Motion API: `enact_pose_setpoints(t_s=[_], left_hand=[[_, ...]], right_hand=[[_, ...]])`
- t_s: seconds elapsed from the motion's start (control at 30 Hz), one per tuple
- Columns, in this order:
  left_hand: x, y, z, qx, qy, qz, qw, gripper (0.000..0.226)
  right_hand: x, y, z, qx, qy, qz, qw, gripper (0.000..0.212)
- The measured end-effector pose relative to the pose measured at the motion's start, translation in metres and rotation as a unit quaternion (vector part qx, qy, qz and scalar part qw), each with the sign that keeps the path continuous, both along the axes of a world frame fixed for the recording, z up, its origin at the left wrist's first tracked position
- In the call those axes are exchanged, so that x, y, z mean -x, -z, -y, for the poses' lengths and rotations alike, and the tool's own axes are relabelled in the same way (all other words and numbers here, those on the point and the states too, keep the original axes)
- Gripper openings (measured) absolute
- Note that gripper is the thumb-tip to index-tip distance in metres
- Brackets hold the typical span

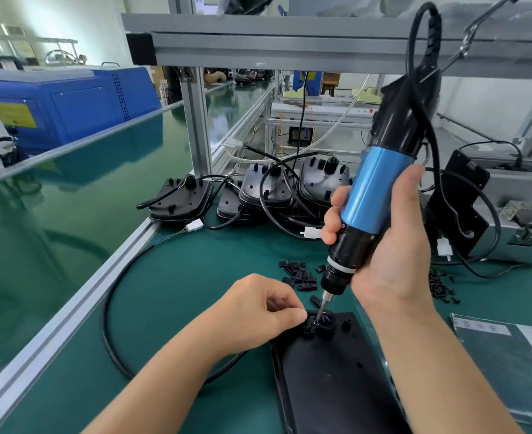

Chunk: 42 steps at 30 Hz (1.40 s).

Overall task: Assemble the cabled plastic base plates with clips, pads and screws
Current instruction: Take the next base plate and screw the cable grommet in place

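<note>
A black plastic base plate (pixel 330 374) lies on the green mat in front of me, its black cable (pixel 111 296) looping off to the left. My left hand (pixel 258 311) pinches a small black clip at the plate's far edge, beside the cable entry. My right hand (pixel 393 245) grips a blue and black electric screwdriver (pixel 368 195), held tilted. Its bit (pixel 320 313) points down into the clip next to my left fingertips. The screw itself is hidden.
Several cabled base plates (pixel 268 189) are stacked at the back of the mat. Loose black clips (pixel 299 274) and a pile of black screws (pixel 441 285) lie behind the plate. A grey machine (pixel 509 214) stands at right, a booklet (pixel 506 364) at near right, a conveyor belt (pixel 54 214) at left.
</note>
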<state>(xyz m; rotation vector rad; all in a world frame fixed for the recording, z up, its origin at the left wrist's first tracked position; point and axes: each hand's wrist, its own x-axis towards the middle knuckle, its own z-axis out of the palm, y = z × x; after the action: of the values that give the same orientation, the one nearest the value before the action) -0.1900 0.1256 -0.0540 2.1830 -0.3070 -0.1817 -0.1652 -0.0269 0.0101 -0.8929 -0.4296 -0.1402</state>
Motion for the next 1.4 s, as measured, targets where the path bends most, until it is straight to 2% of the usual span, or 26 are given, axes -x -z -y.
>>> enact_pose_setpoints(t_s=[0.23, 0.4, 0.53, 0.6, 0.67, 0.77, 0.8, 0.87, 0.93, 1.0, 1.13, 1.23, 1.33, 1.4], left_hand=[[0.007, 0.004, 0.002, 0.017, -0.023, 0.015, 0.999, 0.012], [0.008, -0.001, 0.003, 0.012, -0.021, 0.007, 1.0, 0.01], [0.009, -0.003, 0.004, 0.007, -0.023, 0.0, 1.0, 0.01], [0.009, -0.003, 0.004, 0.004, -0.021, 0.0, 1.0, 0.01], [0.009, -0.004, 0.004, -0.001, -0.02, -0.004, 1.0, 0.01], [0.01, -0.007, 0.002, -0.016, -0.013, -0.006, 1.0, 0.015], [0.011, -0.011, 0.002, -0.003, -0.017, 0.006, 1.0, 0.022], [0.015, -0.025, 0.004, 0.105, -0.006, 0.013, 0.994, 0.029], [0.021, -0.039, 0.01, 0.202, 0.074, -0.016, 0.976, 0.029], [0.025, -0.047, 0.019, 0.219, 0.125, -0.023, 0.967, 0.029], [0.025, -0.049, 0.035, 0.257, 0.024, 0.01, 0.966, 0.017], [0.024, -0.045, 0.037, 0.251, -0.048, 0.059, 0.965, 0.02], [0.026, -0.043, 0.045, 0.199, -0.08, 0.124, 0.969, 0.023], [0.023, -0.044, 0.042, 0.182, -0.062, 0.134, 0.972, 0.026]], right_hand=[[0.0, 0.003, 0.005, 0.03, 0.002, -0.014, 0.999, 0.041], [0.002, 0.004, 0.01, 0.012, -0.011, -0.039, 0.999, 0.037], [0.001, 0.001, 0.015, 0.019, 0.008, -0.049, 0.999, 0.051], [0.001, 0.001, 0.015, 0.016, 0.005, -0.056, 0.998, 0.046], [0.002, 0.002, 0.014, -0.003, -0.01, -0.067, 0.998, 0.044], [0.004, 0.002, 0.011, -0.045, -0.029, -0.084, 0.995, 0.054], [0.004, 0.002, 0.011, -0.05, -0.029, -0.085, 0.995, 0.057], [0.002, 0.0, 0.011, -0.046, -0.021, -0.089, 0.995, 0.056], [-0.001, -0.004, 0.011, -0.047, -0.017, -0.093, 0.994, 0.056], [-0.004, -0.009, 0.011, -0.05, -0.024, -0.087, 0.995, 0.058], [-0.008, -0.02, 0.012, 0.043, 0.004, -0.109, 0.993, 0.067], [-0.007, -0.024, 0.007, 0.129, 0.064, -0.133, 0.981, 0.063], [-0.003, -0.024, 0.003, 0.1, 0.096, -0.138, 0.981, 0.054], [-0.002, -0.023, 0.003, 0.056, 0.113, -0.113, 0.986, 0.047]])
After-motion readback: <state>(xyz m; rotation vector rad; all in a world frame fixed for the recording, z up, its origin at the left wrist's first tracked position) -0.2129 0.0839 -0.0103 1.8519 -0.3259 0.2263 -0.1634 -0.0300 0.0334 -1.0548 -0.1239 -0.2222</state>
